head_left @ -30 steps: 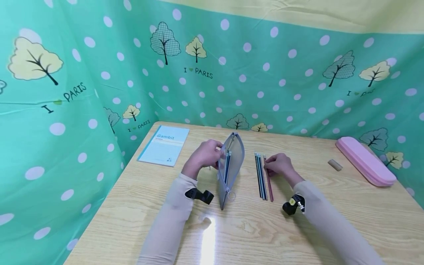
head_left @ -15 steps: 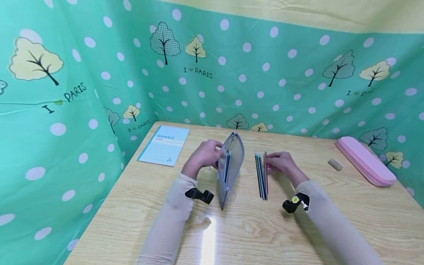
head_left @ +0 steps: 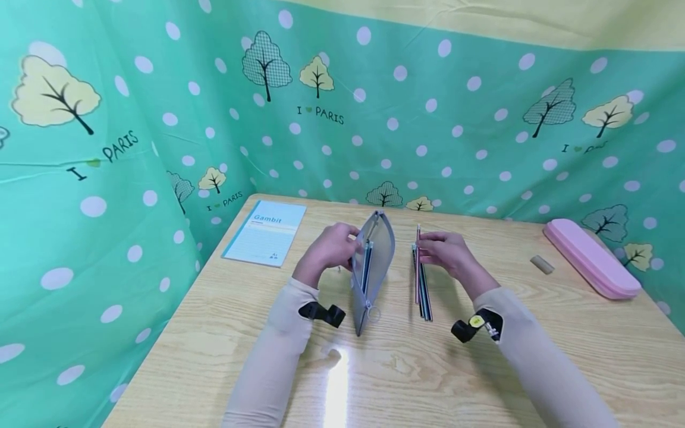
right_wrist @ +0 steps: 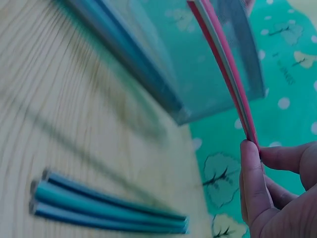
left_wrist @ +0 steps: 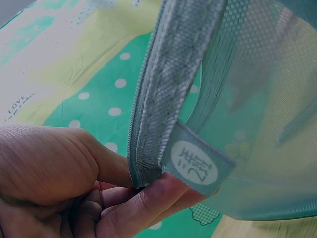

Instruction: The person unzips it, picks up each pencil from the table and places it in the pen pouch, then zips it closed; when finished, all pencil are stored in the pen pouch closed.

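A grey mesh pouch [head_left: 381,261] stands with its zip side spread apart, dark pencils [head_left: 367,267] inside it. My left hand [head_left: 333,246] pinches the pouch's left edge; the left wrist view shows thumb and fingers on the zip edge [left_wrist: 166,99] beside a small label [left_wrist: 198,163]. Raised off the table, a red pencil [right_wrist: 225,64] is pinched near one end between the thumb and fingers of my right hand [right_wrist: 277,188]. Below it several dark pencils [right_wrist: 109,208] lie on the table, to the right of the pouch.
A light blue notebook [head_left: 266,233] lies at the back left of the wooden table [head_left: 428,374]. Toward the right are a small grey-brown block [head_left: 542,264] and a pink case [head_left: 591,258]. A patterned green curtain [head_left: 332,160] hangs behind the table.
My right hand has lifted the red pencil and carried it left, over the dark pencils. The left hand and the pouch have stayed in place.
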